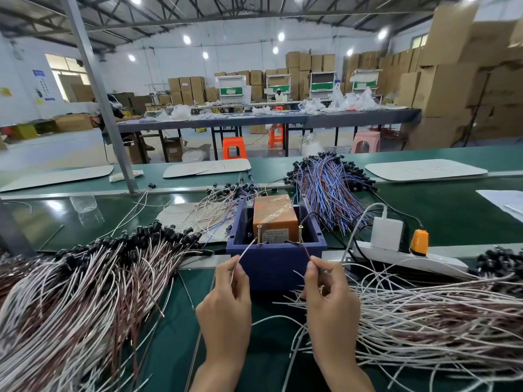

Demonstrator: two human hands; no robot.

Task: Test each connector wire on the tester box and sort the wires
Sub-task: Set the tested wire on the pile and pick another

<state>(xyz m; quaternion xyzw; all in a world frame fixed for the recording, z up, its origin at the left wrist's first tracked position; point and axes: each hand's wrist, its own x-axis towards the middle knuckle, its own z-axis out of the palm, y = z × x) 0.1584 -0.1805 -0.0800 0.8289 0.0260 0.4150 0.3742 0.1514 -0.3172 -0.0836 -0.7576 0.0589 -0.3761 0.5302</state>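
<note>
A blue tester box (271, 264) with an orange block inside stands at the centre of the green bench. Two upright brass screws (259, 236) rise at its front edge. My left hand (226, 304) pinches a white lead (245, 251) whose tip reaches the left screw. My right hand (329, 304) pinches a brown lead (306, 252) whose tip points at the right screw. A large heap of white and brown wires with black connectors (85, 292) lies to the left. Another heap of white wires (424, 315) spreads on the right.
A bundle of blue and brown wires (328, 188) lies behind the box, with loose thin wires (215, 207) to its left. A white power strip (407, 256) with a white adapter and an orange plug sits right of the box. A grey post (113, 131) rises at the left.
</note>
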